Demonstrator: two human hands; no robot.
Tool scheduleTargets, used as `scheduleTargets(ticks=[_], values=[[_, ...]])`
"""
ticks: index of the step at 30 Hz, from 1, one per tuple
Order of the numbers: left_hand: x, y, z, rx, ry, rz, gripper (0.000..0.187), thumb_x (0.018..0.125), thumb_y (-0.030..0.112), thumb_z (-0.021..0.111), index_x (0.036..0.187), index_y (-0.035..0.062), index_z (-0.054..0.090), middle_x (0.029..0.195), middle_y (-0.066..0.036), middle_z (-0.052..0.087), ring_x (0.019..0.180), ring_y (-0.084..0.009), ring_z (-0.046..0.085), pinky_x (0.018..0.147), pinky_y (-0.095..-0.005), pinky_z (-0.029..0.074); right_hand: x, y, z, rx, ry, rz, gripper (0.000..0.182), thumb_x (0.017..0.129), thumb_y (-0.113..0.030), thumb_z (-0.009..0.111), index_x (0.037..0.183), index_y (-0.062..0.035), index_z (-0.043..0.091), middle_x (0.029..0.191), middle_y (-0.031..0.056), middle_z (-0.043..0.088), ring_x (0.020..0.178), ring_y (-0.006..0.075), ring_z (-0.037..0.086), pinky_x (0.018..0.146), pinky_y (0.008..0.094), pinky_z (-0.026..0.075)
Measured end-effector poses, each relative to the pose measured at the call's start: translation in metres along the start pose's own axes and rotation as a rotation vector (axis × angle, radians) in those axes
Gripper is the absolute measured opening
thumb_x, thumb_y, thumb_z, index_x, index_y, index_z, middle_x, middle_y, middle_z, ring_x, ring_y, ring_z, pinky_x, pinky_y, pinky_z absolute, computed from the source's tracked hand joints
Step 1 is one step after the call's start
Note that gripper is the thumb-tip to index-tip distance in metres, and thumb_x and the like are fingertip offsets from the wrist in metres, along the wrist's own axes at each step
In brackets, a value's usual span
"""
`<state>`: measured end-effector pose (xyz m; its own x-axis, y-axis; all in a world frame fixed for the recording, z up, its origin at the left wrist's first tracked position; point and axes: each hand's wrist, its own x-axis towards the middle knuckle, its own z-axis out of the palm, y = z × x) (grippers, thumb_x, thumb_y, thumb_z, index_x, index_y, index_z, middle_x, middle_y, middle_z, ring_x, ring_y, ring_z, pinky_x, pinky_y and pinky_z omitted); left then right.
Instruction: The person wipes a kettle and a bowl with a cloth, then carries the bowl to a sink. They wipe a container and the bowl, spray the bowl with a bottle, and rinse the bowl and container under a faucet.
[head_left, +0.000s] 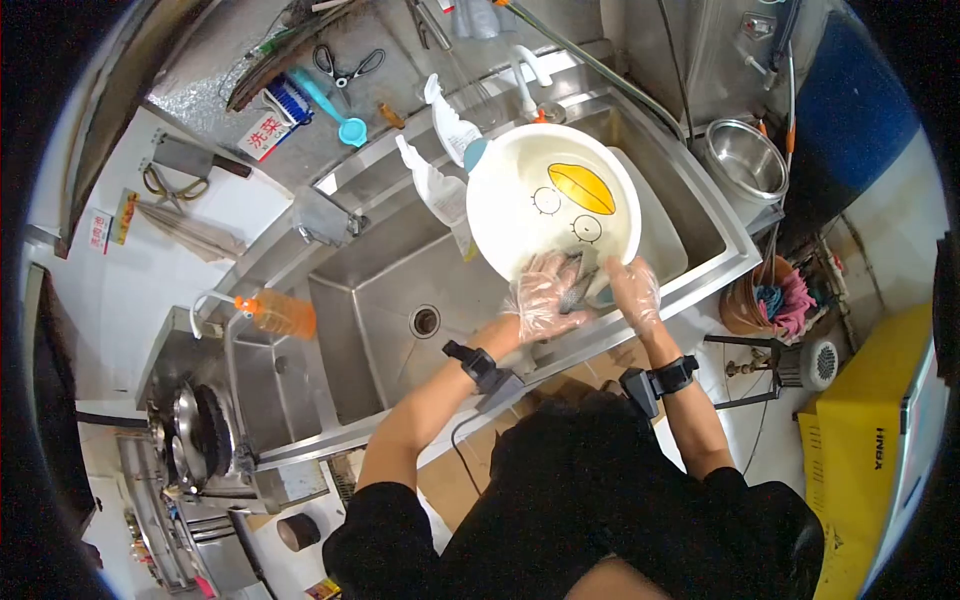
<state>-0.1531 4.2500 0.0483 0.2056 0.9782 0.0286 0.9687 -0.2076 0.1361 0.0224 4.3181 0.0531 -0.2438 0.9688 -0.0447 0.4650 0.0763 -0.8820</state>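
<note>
A white basin [505, 215] with a yellow bill and two round eyes printed inside sits over the right part of the steel sink, holding what looks like cloudy liquid. My left hand [545, 298], in a clear plastic glove, is closed on a grey, silvery fish [573, 290] at the basin's near rim. Part of the fish is hidden by the fingers. Close beside it, my right hand [634, 292], gloved too, has bent fingers at the same rim; what they grip cannot be made out.
A steel sink [385, 310] spreads to the left, with an orange bottle [285, 313] on its divider. White bags [435, 185] hang by the basin below a white faucet [528, 80]. A cleaver [195, 158], scissors [347, 68] and brush [288, 100] lie behind. A steel pot [745, 160] stands right.
</note>
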Motion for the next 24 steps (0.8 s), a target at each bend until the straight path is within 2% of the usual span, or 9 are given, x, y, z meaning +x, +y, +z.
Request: scheduleTargets(ticks=[2,5,6,10,12,15,16,19,24], values=[[-0.004,-0.008,-0.008,0.27,-0.075,0.048,0.058,0.083,0.051,0.046,0.128,0.014,0.046,0.137,-0.016,0.038,0.126,-0.0307,0.038,0.11,-0.0425,0.017,-0.001,0.0,-0.013,-0.092,0.004,-0.062,0.047,0.079,-0.04,0.049,0.084,0.0052,0.062,0.071,0.0254,0.06,0.071,0.0375,0.062,0.068,0.0424,0.047],[-0.003,-0.058,0.009,0.453,0.22,0.173,0.042,0.079,0.019,0.052,0.121,0.0157,0.051,0.12,-0.013,0.055,0.114,-0.0319,0.05,0.105,-0.0449,0.031,0.006,-0.004,-0.032,-0.065,-0.199,-0.119,0.048,0.08,-0.042,0.053,0.092,0.0037,0.063,0.078,0.0222,0.064,0.076,0.0311,0.064,0.07,0.0406,0.048],[-0.003,-0.062,0.01,0.454,0.223,0.176,0.042,0.079,0.019,0.052,0.121,0.0157,0.051,0.12,-0.013,0.055,0.114,-0.0319,0.05,0.105,-0.0449,0.031,0.005,-0.009,-0.036,-0.065,-0.194,-0.12,0.048,0.08,-0.042,0.053,0.092,0.0037,0.063,0.078,0.0222,0.064,0.076,0.0311,0.064,0.07,0.0406,0.048],[-0.002,-0.057,0.007,0.447,0.429,0.208,0.038,0.077,0.011,0.054,0.115,0.0134,0.057,0.11,-0.01,0.059,0.104,-0.0284,0.055,0.096,-0.0431,0.041,-0.006,-0.019,-0.036,0.384,-0.24,0.082,0.052,0.084,-0.045,0.056,0.108,0.0008,0.059,0.103,0.013,0.062,0.088,0.0215,0.061,0.075,0.0354,0.05],[0.002,-0.041,0.014,0.354,0.472,0.083,0.042,0.075,0.008,0.055,0.117,0.013,0.056,0.11,-0.01,0.058,0.103,-0.027,0.056,0.094,-0.0428,0.043,-0.002,-0.007,-0.027,0.576,-0.406,0.13,0.057,0.086,-0.045,0.056,0.122,-0.0022,0.051,0.117,0.0099,0.055,0.096,0.0214,0.057,0.08,0.0322,0.051],[0.01,0.018,-0.007,0.103,0.418,-0.138,0.043,0.078,0.009,0.05,0.122,0.009,0.051,0.106,-0.016,0.058,0.101,-0.0314,0.056,0.093,-0.0427,0.042,-0.017,-0.021,0.003,0.543,-0.282,0.092,0.06,0.088,-0.048,0.05,0.121,0.0018,0.049,0.111,0.0145,0.057,0.098,0.0222,0.057,0.081,0.0336,0.048],[0.012,0.028,-0.008,0.185,0.227,-0.201,0.05,0.076,0.006,0.051,0.126,0.0069,0.046,0.109,-0.017,0.056,0.102,-0.0319,0.056,0.092,-0.041,0.043,-0.012,-0.02,0.004,0.544,-0.28,0.093,0.06,0.088,-0.048,0.05,0.121,0.0018,0.049,0.111,0.0145,0.057,0.098,0.0222,0.057,0.081,0.0336,0.048],[0.016,0.041,-0.015,-0.253,0.196,-0.157,0.077,0.069,0.0,0.054,0.14,0.0087,0.024,0.126,-0.022,0.046,0.111,-0.0375,0.049,0.095,-0.0401,0.041,0.002,-0.012,0.009,0.114,-0.198,0.191,0.069,0.091,-0.056,0.029,0.116,0.0054,0.051,0.101,0.0258,0.059,0.098,0.0327,0.057,0.085,0.0375,0.04],[0.009,0.03,-0.021,-0.739,0.124,-0.008,0.081,0.072,0.007,0.055,0.143,0.0094,0.016,0.141,-0.019,0.031,0.129,-0.0346,0.031,0.107,-0.0368,0.028,-0.003,0.004,0.012,-0.056,-0.157,-0.037,0.062,0.092,-0.052,0.028,0.116,0.0008,0.052,0.105,0.0268,0.058,0.099,0.039,0.054,0.084,0.0397,0.04]])
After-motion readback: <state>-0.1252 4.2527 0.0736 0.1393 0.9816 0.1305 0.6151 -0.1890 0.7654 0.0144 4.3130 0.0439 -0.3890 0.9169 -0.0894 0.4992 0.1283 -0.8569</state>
